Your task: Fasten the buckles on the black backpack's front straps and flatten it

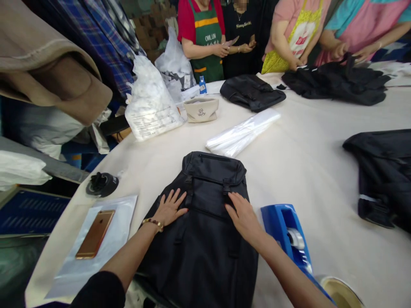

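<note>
A black backpack (205,244) lies flat in front of me, with its flap at the far end and two straps with buckles running down its front. My left hand (168,208) rests on the left side of the backpack, its fingers spread beside the left strap. On the right side, my right hand (243,216) lies on the fabric with its fingertips near the right buckle (226,187). Both hands press on the bag from above and neither grips anything. Just right of the bag stands a blue tape dispenser (285,231).
At left, a phone (95,234) lies on a clear plastic bag (125,214), near a black round object (102,185). Beyond are folded plastic bags (242,132), a beige pouch (201,110) and another black bag (252,92). More black bags (382,171) lie right. Several people stand across the table.
</note>
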`<action>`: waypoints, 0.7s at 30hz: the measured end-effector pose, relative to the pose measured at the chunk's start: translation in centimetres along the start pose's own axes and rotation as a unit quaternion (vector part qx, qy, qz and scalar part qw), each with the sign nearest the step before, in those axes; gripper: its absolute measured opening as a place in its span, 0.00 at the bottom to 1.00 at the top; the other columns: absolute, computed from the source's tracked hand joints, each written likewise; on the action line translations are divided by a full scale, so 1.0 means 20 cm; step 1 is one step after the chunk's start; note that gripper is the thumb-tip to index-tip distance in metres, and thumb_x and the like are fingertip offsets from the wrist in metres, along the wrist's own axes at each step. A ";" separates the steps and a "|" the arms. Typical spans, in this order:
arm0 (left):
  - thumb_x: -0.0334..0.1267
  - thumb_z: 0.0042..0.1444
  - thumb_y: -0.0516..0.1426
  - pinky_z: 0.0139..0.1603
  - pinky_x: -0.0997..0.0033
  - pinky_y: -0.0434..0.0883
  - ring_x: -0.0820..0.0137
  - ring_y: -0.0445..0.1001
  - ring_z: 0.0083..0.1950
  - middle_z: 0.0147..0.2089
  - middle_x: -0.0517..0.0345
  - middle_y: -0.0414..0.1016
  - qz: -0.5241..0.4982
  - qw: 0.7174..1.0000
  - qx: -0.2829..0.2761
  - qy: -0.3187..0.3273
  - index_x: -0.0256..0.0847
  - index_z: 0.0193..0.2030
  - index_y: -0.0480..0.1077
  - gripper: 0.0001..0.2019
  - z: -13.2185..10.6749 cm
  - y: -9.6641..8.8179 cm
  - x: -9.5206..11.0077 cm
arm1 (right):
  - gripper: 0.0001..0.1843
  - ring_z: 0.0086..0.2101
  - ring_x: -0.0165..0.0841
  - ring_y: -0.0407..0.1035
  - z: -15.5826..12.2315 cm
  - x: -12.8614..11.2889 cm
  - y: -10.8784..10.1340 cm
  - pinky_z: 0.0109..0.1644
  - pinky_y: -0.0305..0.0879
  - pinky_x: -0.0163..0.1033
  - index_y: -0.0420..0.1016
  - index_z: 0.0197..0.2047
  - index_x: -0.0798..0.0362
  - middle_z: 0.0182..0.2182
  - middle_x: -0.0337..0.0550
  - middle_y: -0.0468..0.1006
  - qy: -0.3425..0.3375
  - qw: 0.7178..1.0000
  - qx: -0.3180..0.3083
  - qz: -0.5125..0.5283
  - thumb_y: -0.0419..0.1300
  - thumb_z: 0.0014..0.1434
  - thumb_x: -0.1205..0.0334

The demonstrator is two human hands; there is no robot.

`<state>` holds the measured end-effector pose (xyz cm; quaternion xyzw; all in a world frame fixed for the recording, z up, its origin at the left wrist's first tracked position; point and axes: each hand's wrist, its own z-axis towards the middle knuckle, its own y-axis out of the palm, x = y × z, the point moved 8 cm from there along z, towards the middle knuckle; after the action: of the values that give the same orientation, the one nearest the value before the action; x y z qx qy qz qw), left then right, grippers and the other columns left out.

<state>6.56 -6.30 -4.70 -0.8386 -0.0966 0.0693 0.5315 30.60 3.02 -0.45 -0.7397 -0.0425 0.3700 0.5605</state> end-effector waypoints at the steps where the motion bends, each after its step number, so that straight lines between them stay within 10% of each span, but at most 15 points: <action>1: 0.55 0.56 0.42 0.62 0.40 0.48 0.53 0.38 0.67 0.68 0.50 0.39 -0.003 1.000 -0.002 0.001 0.51 0.63 0.40 0.30 0.00 0.00 0.00 | 0.25 0.59 0.37 0.54 -0.13 -0.02 -0.01 0.61 0.54 0.49 0.58 0.58 0.55 0.58 0.50 0.62 -0.027 0.999 0.020 0.004 0.43 0.61 0.54; 8: 0.55 0.57 0.42 0.62 0.37 0.43 0.52 0.34 0.68 0.68 0.48 0.35 -0.028 1.000 -0.001 0.012 0.48 0.63 0.38 0.30 0.04 0.02 0.01 | 0.31 0.48 0.38 0.69 -0.82 -0.27 0.19 0.49 0.69 0.45 0.48 0.62 0.46 0.49 0.39 0.73 -0.345 0.936 0.030 -0.058 0.53 0.56 0.58; 13: 0.57 0.54 0.44 0.64 0.41 0.45 0.54 0.35 0.68 0.68 0.45 0.36 -0.066 0.994 -0.032 0.076 0.47 0.63 0.39 0.33 -0.06 -0.07 -0.02 | 0.29 0.52 0.40 0.64 -0.80 -0.21 0.34 0.53 0.68 0.48 0.57 0.59 0.47 0.52 0.42 0.70 -0.234 0.972 -0.023 0.006 0.52 0.52 0.65; 17: 0.62 0.44 0.54 0.66 0.49 0.44 0.59 0.38 0.68 0.68 0.49 0.39 -0.144 0.953 -0.097 0.249 0.49 0.63 0.38 0.44 -0.44 -0.11 -0.01 | 0.22 0.48 0.36 0.68 -0.68 -0.11 0.33 0.51 0.69 0.42 0.71 0.49 0.48 0.47 0.43 0.74 -0.016 0.995 -0.043 0.084 0.49 0.51 0.67; 21: 0.35 0.45 0.58 0.66 0.44 0.42 0.59 0.44 0.67 0.66 0.52 0.49 -0.124 0.951 -0.106 0.262 0.48 0.63 0.43 0.39 -0.64 0.03 -0.10 | 0.19 0.44 0.37 0.71 -0.54 -0.13 0.26 0.51 0.69 0.44 0.73 0.46 0.49 0.43 0.43 0.77 0.072 0.988 -0.028 0.132 0.50 0.51 0.62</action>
<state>7.42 -18.26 0.33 -0.8600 -0.0644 -0.2300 0.4510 33.29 -8.73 -2.68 -0.7790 0.0856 0.3857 0.4869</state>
